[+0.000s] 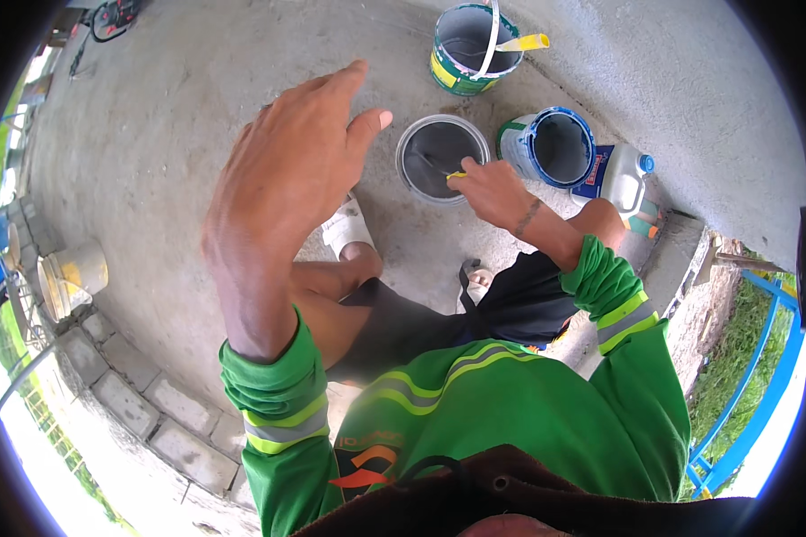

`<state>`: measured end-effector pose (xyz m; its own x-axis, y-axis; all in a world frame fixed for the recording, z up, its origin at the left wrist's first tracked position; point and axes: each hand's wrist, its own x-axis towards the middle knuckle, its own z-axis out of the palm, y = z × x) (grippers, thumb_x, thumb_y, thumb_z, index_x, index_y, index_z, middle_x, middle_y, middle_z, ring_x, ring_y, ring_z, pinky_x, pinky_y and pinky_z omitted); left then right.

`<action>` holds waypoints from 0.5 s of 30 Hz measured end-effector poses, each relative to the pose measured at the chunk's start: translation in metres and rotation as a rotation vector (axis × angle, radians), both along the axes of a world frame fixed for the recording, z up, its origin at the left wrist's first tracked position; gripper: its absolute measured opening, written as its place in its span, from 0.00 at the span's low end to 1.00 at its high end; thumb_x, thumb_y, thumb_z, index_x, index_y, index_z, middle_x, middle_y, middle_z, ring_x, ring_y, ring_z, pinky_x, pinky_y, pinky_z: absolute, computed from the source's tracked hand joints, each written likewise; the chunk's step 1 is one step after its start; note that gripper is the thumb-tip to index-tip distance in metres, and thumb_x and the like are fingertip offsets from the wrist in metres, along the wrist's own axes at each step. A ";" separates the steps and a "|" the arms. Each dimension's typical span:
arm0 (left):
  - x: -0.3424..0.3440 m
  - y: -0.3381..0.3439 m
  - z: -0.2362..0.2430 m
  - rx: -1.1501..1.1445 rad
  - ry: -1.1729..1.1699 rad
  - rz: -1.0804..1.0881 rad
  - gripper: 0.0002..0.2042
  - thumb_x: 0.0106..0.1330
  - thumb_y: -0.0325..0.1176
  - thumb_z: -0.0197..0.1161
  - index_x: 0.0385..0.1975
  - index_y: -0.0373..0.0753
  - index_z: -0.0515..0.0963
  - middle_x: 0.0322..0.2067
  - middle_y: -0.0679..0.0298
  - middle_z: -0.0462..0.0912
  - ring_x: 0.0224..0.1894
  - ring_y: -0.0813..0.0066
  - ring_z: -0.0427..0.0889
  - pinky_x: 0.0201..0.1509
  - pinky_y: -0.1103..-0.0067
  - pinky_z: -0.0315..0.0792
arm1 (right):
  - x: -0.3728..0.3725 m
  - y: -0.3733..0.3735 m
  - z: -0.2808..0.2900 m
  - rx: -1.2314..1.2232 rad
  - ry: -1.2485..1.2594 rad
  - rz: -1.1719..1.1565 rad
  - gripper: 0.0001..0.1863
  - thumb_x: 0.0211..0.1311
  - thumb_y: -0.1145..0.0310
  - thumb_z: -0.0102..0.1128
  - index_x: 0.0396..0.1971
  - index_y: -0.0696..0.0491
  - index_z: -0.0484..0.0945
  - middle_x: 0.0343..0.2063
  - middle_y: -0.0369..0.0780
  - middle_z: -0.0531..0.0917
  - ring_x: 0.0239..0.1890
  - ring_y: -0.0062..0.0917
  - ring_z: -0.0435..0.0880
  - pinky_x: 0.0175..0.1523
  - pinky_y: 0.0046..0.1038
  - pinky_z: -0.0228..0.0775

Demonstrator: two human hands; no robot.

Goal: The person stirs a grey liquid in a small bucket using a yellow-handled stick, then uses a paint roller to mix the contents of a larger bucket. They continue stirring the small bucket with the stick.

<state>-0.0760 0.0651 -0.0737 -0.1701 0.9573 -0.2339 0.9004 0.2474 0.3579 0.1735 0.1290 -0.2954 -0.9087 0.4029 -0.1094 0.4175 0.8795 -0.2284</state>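
My right hand (497,194) is closed round the yellow handle of a tool (457,175), whose far end reaches into a round bucket (403,173). Dark grey wet mix (446,143) lies inside that bucket; the tool's working end is too unclear to name its kind. Raised to the left of the bucket, my left hand (300,148) holds nothing, with its thumb apart from the fingers. Beyond the bucket stands a green pail (461,82) with a white bail and another yellow-handled tool (524,43) leaning in it. A blue-rimmed pail (516,148) lies close on the right.
A clear jug with a blue cap (631,179) stands by the rendered wall (681,98) on the right. Grey blocks (125,398) line the left edge, near a dirty white bucket (81,268). Blue railing (761,394) runs at the lower right. My feet (347,228) are near the bucket.
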 end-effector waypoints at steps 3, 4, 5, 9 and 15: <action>0.000 0.000 -0.001 -0.001 -0.001 0.003 0.27 0.75 0.49 0.59 0.68 0.40 0.72 0.60 0.46 0.80 0.63 0.46 0.77 0.66 0.62 0.71 | 0.008 0.020 -0.001 0.078 -0.065 -0.104 0.04 0.57 0.68 0.64 0.31 0.47 0.85 0.32 0.43 0.82 0.30 0.37 0.88 0.31 0.37 0.77; -0.001 -0.002 -0.002 0.009 0.002 0.005 0.27 0.75 0.49 0.58 0.68 0.40 0.72 0.60 0.46 0.79 0.63 0.46 0.77 0.66 0.62 0.71 | 0.007 0.027 -0.002 0.099 -0.088 -0.150 0.04 0.57 0.68 0.64 0.32 0.46 0.85 0.32 0.43 0.82 0.30 0.37 0.88 0.31 0.37 0.77; -0.001 -0.003 -0.003 0.018 0.006 0.008 0.27 0.75 0.49 0.58 0.68 0.40 0.72 0.61 0.46 0.79 0.63 0.46 0.78 0.66 0.62 0.71 | 0.004 0.028 -0.003 0.105 -0.116 -0.175 0.04 0.58 0.69 0.63 0.32 0.46 0.85 0.33 0.44 0.83 0.31 0.38 0.88 0.31 0.38 0.78; -0.002 -0.005 -0.003 0.009 0.003 0.007 0.27 0.75 0.49 0.58 0.68 0.40 0.72 0.61 0.46 0.79 0.63 0.46 0.77 0.66 0.62 0.71 | -0.005 0.020 -0.021 0.044 0.015 -0.174 0.10 0.59 0.70 0.61 0.41 0.45 0.84 0.34 0.44 0.79 0.29 0.40 0.86 0.32 0.41 0.77; -0.002 -0.006 0.000 0.007 0.006 -0.004 0.23 0.75 0.40 0.57 0.64 0.34 0.73 0.60 0.50 0.80 0.61 0.46 0.78 0.65 0.59 0.72 | -0.002 0.004 -0.010 -0.061 -0.026 -0.034 0.10 0.59 0.71 0.60 0.40 0.47 0.84 0.32 0.44 0.80 0.28 0.41 0.86 0.33 0.43 0.77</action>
